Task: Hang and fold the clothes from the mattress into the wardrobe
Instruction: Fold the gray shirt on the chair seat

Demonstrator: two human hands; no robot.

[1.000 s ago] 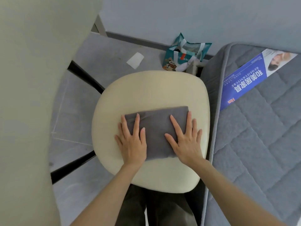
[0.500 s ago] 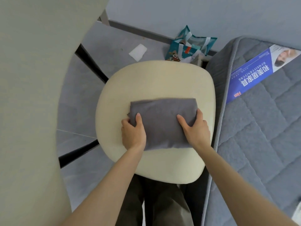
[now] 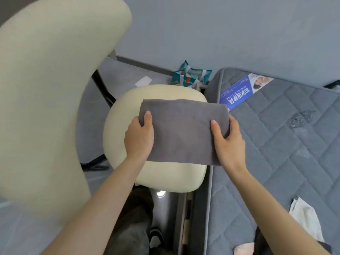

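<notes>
The folded grey garment (image 3: 182,131), a soft, matte rectangle with a rounded fold along its far edge, was held over the cream chair seat (image 3: 165,179), its right end reaching past the seat's rim toward the mattress (image 3: 294,153). The left hand (image 3: 139,138) gripped its left end and the right hand (image 3: 229,144) its right end, each thumb on top and fingers wrapped underneath. The seat was smooth, padded and round-cornered, bare along its near and left margins. The chair's tall curved backrest (image 3: 46,89) filled the left side. The mattress, quilted grey and stitched in diamonds, lay just right of the seat across a narrow gap. A glossy blue leaflet (image 3: 237,92) lay at its far corner, a crumpled white cloth (image 3: 305,218) toward its near edge. A teal bag (image 3: 191,76) sat by the wall (image 3: 220,34) beyond the seat.
</notes>
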